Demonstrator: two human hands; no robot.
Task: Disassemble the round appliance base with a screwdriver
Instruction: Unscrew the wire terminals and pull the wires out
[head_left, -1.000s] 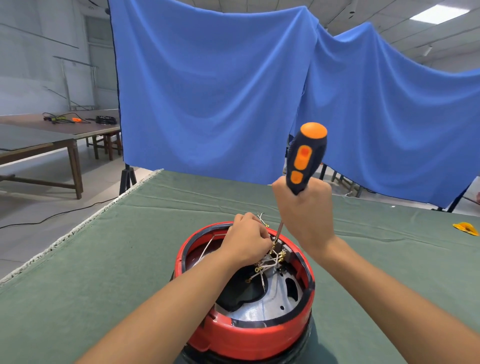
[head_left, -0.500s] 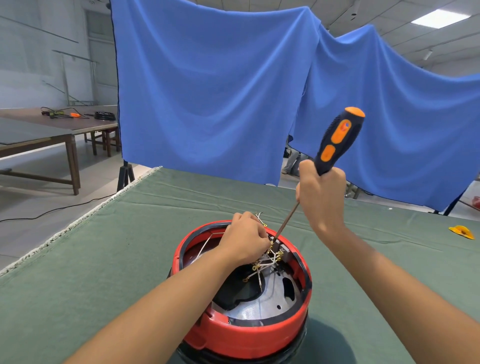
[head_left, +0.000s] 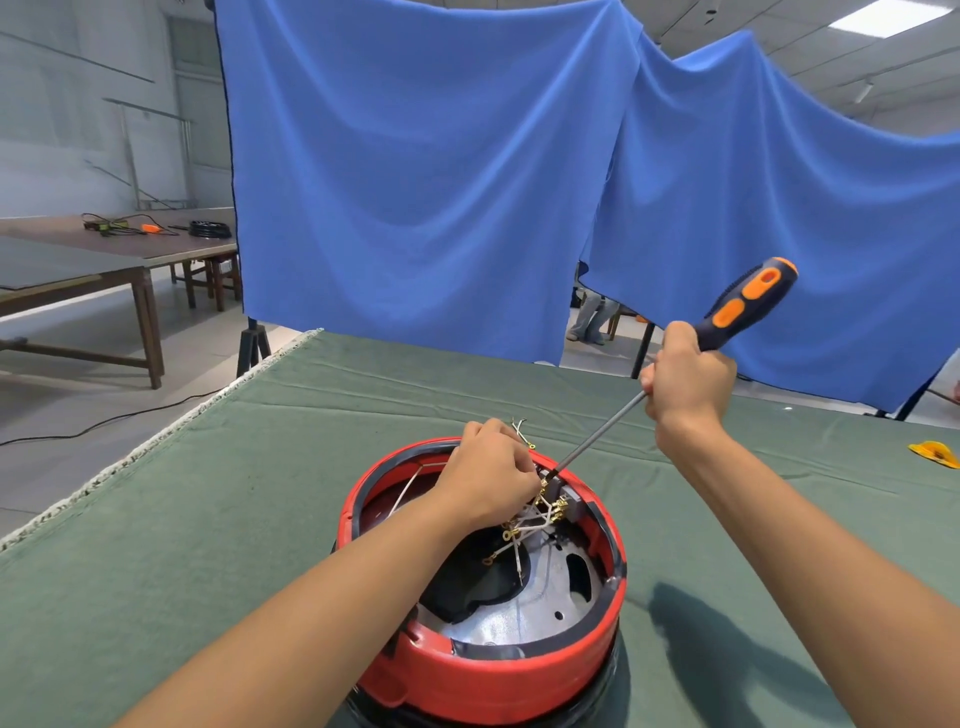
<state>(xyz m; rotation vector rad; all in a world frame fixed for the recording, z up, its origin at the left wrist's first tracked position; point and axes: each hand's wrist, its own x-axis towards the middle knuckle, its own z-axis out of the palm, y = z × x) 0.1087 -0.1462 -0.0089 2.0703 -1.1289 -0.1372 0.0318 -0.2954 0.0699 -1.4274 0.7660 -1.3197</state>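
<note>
Head view: red round appliance base (head_left: 483, 670) sitting on the green-covered desk (head_left: 156, 519), near edge. Right hand (head_left: 688, 384) wrapped round the screwdriver (head_left: 727, 317), tilted, tip at the grey terminal block (head_left: 563, 486). Left hand (head_left: 488, 475) curled, pinching wires (head_left: 524, 525) inside the rim.

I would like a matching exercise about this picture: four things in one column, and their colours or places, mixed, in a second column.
1. screwdriver
2. appliance base
3. left hand
4. hanging cloth

a. blue, behind the table
b. red rim, on the green table
c. gripped in the right hand
d. among the wires inside the base

Pairs: 1-c, 2-b, 3-d, 4-a
</note>
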